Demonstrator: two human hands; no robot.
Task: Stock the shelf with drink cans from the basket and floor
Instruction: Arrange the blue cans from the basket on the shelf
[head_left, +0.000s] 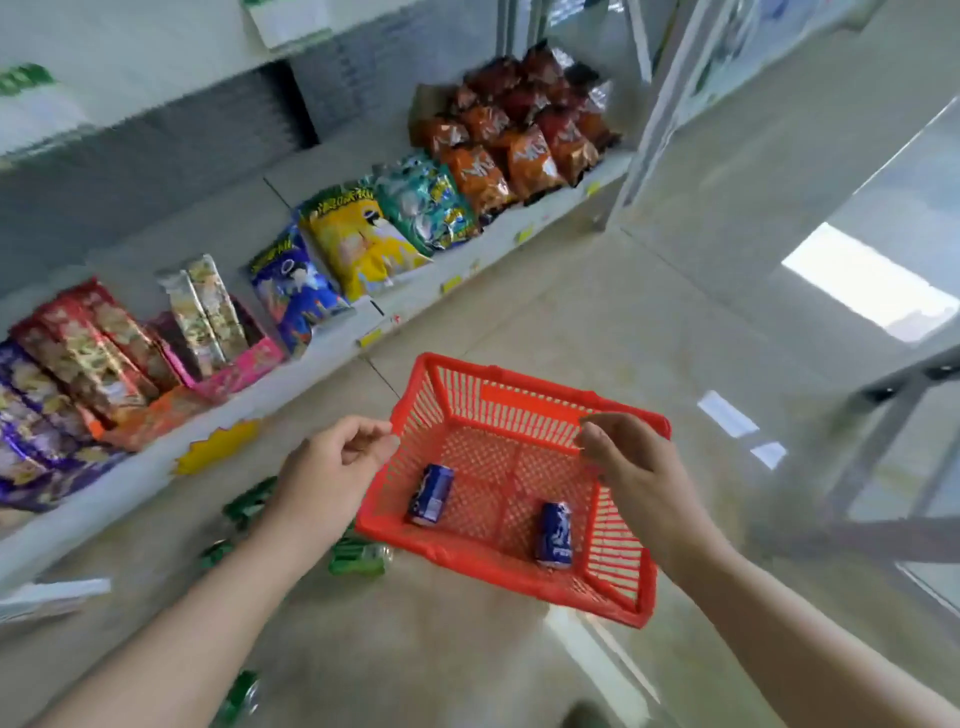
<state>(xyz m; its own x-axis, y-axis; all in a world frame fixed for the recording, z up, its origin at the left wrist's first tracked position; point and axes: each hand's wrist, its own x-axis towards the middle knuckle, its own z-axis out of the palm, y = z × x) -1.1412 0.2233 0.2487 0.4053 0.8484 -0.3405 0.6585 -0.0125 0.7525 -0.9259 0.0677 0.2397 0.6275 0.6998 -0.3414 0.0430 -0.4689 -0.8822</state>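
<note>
The basket (519, 395) hangs in the middle over the floor (441, 649), with the left hand (332, 462) at its left rim corner and the right hand (631, 462) at its right rim, though a grip cannot be told. In the basket lie two cans on their sides, well apart: the left can (431, 493) near the left wall and the right can (555, 532) toward the near right corner. The shelf (156, 467) runs along the left and carries snack bags (358, 244) in a row from near to far, and loose cans (249, 501) lie on the floor between shelf and basket, one partly under the basket's near left edge.
</note>
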